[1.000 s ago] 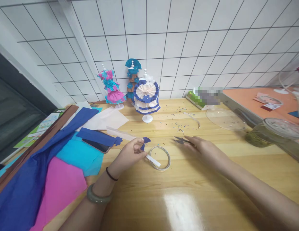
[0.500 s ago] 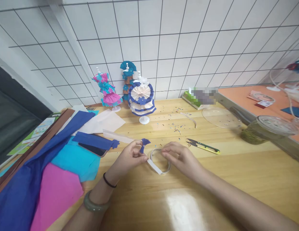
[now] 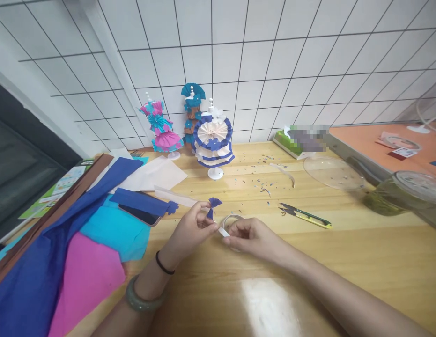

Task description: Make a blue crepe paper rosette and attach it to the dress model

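My left hand [image 3: 192, 229] is closed in a pinch on a small dark blue pleated paper fan [image 3: 212, 205], held just above the wooden table [image 3: 344, 262]. My right hand [image 3: 251, 235] is closed on the white loose end of a thin tape roll [image 3: 232, 220], which lies on the table under its fingers. The two hands almost touch at the tape strip [image 3: 223, 231].
Yellow-handled snips [image 3: 305, 215] lie to the right. Three paper-dress figures [image 3: 213, 138] stand at the back by the tiled wall. Coloured paper sheets [image 3: 98, 248] and a phone [image 3: 140, 215] cover the left side. A clear lid [image 3: 332, 172] and a glass jar [image 3: 400, 192] sit at the right.
My right hand has left the snips on the table, moved left to the tape roll and closed on its loose end. My left hand has kept its hold on the blue fan.
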### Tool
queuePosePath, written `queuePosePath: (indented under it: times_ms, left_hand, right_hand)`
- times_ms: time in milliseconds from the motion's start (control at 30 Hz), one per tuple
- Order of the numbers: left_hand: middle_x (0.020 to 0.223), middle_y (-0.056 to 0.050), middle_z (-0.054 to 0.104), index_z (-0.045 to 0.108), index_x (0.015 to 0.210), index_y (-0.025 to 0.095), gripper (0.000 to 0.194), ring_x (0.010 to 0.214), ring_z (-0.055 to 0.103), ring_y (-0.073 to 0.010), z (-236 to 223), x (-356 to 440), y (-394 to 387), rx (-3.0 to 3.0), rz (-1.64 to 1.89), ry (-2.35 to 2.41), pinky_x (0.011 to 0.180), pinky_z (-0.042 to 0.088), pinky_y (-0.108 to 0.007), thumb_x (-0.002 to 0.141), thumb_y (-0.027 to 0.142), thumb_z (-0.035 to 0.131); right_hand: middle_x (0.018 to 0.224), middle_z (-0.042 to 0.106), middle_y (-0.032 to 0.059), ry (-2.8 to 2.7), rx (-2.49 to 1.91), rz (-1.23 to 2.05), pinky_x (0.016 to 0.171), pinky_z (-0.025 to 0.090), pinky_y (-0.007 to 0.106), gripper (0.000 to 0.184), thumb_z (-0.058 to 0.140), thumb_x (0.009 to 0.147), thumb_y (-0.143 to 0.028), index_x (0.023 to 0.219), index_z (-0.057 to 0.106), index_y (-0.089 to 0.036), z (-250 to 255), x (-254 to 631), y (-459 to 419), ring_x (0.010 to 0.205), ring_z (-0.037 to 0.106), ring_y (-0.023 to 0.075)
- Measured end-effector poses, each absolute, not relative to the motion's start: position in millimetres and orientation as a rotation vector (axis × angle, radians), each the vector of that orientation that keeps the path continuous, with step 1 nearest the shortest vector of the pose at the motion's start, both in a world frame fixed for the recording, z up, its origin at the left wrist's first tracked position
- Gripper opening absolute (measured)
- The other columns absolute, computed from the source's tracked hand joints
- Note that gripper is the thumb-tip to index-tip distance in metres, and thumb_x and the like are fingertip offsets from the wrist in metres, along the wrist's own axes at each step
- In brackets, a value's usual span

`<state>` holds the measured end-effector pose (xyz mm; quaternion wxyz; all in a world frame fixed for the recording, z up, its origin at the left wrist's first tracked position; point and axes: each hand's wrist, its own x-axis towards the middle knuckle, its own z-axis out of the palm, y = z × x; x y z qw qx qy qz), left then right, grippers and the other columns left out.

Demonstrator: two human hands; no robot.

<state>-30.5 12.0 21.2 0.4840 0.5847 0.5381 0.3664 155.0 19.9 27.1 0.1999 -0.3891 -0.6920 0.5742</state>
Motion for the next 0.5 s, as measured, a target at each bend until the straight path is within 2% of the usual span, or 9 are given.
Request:
queuePosePath:
  times_ms: [133,300,433,500]
  left_hand:
    - [0.069,0.002,0.060,0.040,0.106,0.019,0.041,0.069,0.059,-0.0134,19.8,-32.1,13.1,1.434,0.879,1.341,0.068,0.044,-0.026,0.070,0.026,0.058]
    - [0.071,0.001,0.062,0.037,0.108,0.019,0.036,0.069,0.059,-0.0135,22.4,-32.6,13.4,1.507,0.832,1.352,0.066,0.043,-0.025,0.075,0.027,0.050]
    - [0.067,0.001,0.061,0.038,0.110,0.018,0.035,0.062,0.058,-0.0137,24.7,-31.9,12.3,1.608,0.830,1.427,0.060,0.044,-0.025,0.077,0.028,0.047]
    - [0.073,-0.001,0.063,0.038,0.111,0.018,0.036,0.066,0.059,-0.0145,24.8,-32.9,12.9,1.638,0.860,1.461,0.061,0.045,-0.025,0.077,0.028,0.047]
  right_hand:
    - [0.057,0.043,-0.0033,-2.162,-1.120,1.367,0.050,0.028,0.021,0.025,0.052,0.077,-0.034,0.062,0.052,-0.015,16.4,154.3,19.2,0.053,0.037,0.0081]
    - [0.062,0.051,-0.0014,-2.346,-1.140,1.085,0.054,0.032,0.022,0.019,0.056,0.075,-0.031,0.062,0.055,-0.017,12.2,153.2,17.2,0.058,0.045,0.0098]
    - [0.068,0.056,-0.0003,-2.389,-1.140,0.998,0.058,0.034,0.022,0.008,0.056,0.071,-0.020,0.064,0.057,-0.017,11.6,150.3,14.0,0.061,0.049,0.0103]
    - [0.067,0.056,-0.0009,-2.397,-1.180,0.955,0.058,0.033,0.021,0.008,0.053,0.070,-0.014,0.064,0.056,-0.018,10.4,148.6,13.4,0.061,0.049,0.0100]
